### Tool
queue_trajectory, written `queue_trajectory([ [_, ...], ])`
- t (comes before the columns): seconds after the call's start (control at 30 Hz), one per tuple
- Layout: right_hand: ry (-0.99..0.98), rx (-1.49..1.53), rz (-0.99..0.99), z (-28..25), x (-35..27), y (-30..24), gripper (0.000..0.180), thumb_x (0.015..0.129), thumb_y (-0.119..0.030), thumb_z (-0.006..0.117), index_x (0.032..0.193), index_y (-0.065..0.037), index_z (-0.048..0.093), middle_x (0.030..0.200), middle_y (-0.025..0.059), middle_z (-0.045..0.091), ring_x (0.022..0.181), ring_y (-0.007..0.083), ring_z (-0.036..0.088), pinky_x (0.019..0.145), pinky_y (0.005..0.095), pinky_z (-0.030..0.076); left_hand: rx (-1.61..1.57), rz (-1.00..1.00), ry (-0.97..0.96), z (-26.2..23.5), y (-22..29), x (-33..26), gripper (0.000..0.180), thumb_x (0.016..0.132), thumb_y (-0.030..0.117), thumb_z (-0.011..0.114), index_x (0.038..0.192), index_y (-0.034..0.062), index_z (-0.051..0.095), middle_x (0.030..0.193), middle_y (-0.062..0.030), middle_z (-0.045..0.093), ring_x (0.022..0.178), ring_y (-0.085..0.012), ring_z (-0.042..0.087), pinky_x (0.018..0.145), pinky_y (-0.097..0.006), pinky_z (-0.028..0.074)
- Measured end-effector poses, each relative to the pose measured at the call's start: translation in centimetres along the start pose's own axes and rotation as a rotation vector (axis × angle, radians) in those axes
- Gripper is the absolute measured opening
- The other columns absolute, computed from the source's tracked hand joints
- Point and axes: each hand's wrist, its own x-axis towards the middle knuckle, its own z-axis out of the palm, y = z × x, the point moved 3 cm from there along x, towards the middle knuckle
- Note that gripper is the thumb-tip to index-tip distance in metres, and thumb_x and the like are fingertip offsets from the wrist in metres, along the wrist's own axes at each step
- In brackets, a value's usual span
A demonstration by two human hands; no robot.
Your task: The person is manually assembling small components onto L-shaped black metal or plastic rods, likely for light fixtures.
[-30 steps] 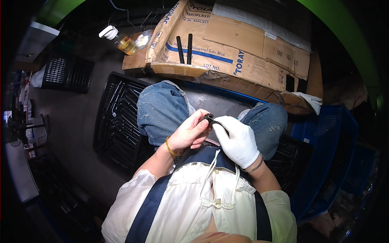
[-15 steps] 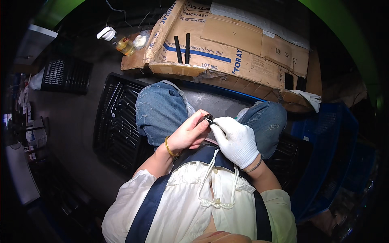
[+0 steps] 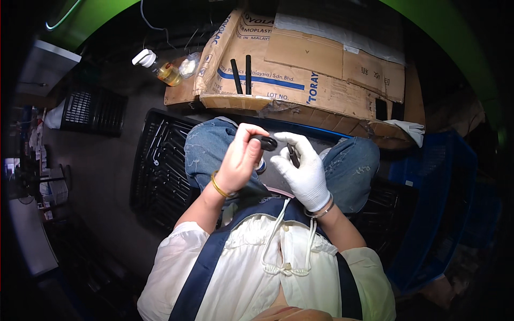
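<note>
Bare, my left hand [image 3: 235, 163] grips a short, rounded black piece [image 3: 265, 142] between thumb and fingers, its end pointing right. My right hand [image 3: 308, 182], in a white knit glove, pinches a small, slim dark tool [image 3: 293, 155] whose exact kind I cannot make out. A narrow gap separates the two hands above my lap. Beyond them, two black rods [image 3: 248, 75] lie side by side on a cardboard sheet [image 3: 278, 96].
Left of my knee, a black basket [image 3: 140, 160] holds several long dark parts. Blue crates [image 3: 428, 214] stand at the right. A white-capped bottle [image 3: 169, 75] is at the cardboard's left, and a white glove [image 3: 411, 131] hangs at its right edge. Another black basket [image 3: 96, 115] sits farther left.
My hands were together on the black piece and are now apart. The left hand has risen and turned with the piece; the right has drawn back slightly, the dark tool showing more.
</note>
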Motion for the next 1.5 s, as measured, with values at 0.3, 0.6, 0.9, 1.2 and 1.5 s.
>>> queue_trajectory([
  [0.3, -0.441, -0.266, -0.28, -0.6, 1.7, -1.5, 0.023, 0.087, -0.017, 0.068, 0.106, -0.004, 0.066, 0.095, 0.0162, 0.066, 0.087, 0.0334, 0.067, 0.076, 0.0357, 0.054, -0.588, -0.309, -0.347, 0.9, -2.2, -2.7, 0.054, 0.099, 0.034, 0.048, 0.14, -0.0015, 0.042, 0.126, -0.0095, 0.059, 0.105, -0.0136, 0.059, 0.088, -0.028, 0.048],
  [0.6, -0.197, -0.342, -0.124, 0.7, -2.0, -1.4, 0.01, 0.093, -0.016, 0.056, 0.096, -0.009, 0.062, 0.08, 0.0148, 0.064, 0.07, 0.037, 0.065, 0.06, 0.0423, 0.051, -0.272, 0.149, -0.037, 0.6, -3.7, -3.0, 0.035, 0.093, 0.037, 0.055, 0.084, 0.0031, 0.05, 0.081, -0.0055, 0.05, 0.075, -0.0142, 0.043, 0.072, -0.028, 0.037],
  [0.9, -0.23, -0.484, -0.224, 1.1, -2.1, -2.0, 0.008, 0.092, -0.016, 0.056, 0.094, -0.01, 0.06, 0.077, 0.0132, 0.063, 0.068, 0.0347, 0.064, 0.057, 0.0416, 0.052, -0.133, 0.2, 0.003, 0.5, -3.3, -3.0, 0.036, 0.09, 0.037, 0.058, 0.081, 0.0031, 0.05, 0.079, -0.0057, 0.051, 0.072, -0.016, 0.046, 0.07, -0.029, 0.038],
  [1.2, -0.249, -0.506, -0.225, 1.1, -2.2, -1.8, 0.008, 0.093, -0.017, 0.055, 0.093, -0.01, 0.059, 0.076, 0.0125, 0.062, 0.066, 0.034, 0.064, 0.055, 0.0416, 0.051, -0.073, 0.193, 0.008, 0.5, -3.3, -3.1, 0.036, 0.088, 0.036, 0.059, 0.08, 0.0023, 0.051, 0.08, -0.007, 0.053, 0.072, -0.0176, 0.048, 0.07, -0.029, 0.039],
  [1.5, -0.259, -0.732, -0.235, 0.7, -1.6, 0.1, 0.009, 0.092, -0.016, 0.056, 0.094, -0.008, 0.06, 0.081, 0.0145, 0.064, 0.072, 0.0336, 0.065, 0.059, 0.0415, 0.051, 0.076, 0.295, 0.04, -0.2, -3.1, -3.5, 0.032, 0.087, 0.031, 0.06, 0.077, 0.0019, 0.052, 0.072, -0.0081, 0.051, 0.068, -0.0226, 0.049, 0.066, -0.032, 0.041],
])
